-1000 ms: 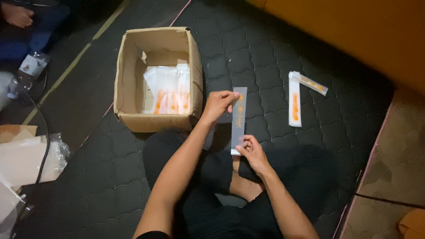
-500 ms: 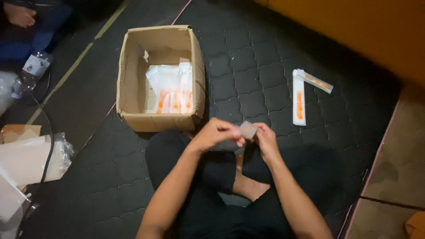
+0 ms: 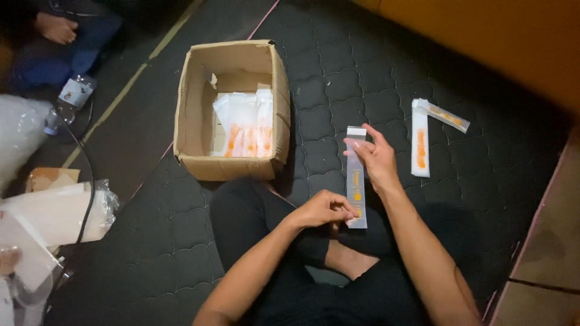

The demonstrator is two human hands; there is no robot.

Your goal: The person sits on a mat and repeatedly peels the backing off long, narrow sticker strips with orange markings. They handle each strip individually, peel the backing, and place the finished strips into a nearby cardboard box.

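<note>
I hold a long, narrow clear plastic sleeve (image 3: 356, 181) with orange print stretched out over my lap. My left hand (image 3: 323, 209) pinches its near end, and my right hand (image 3: 376, 157) grips it near the far end with fingers spread along it. An open cardboard box (image 3: 192, 108) stands just beyond my knees, holding a stack of white and orange packets (image 3: 244, 124). Two more flat white and orange packets (image 3: 421, 140) lie on the dark mat to the right of my right hand.
I sit cross-legged on a dark quilted mat (image 3: 338, 78). A yellow wall (image 3: 513, 42) runs along the far right. Clear plastic bags and paper (image 3: 54, 211) lie at the left with a black cable (image 3: 90, 181) and a water bottle (image 3: 69, 99). Another person's foot (image 3: 54, 27) shows at top left.
A second ago the sleeve was stretched between my hands; half a second ago both hands bunched together over it. Now it is pulled out flat and long again.
</note>
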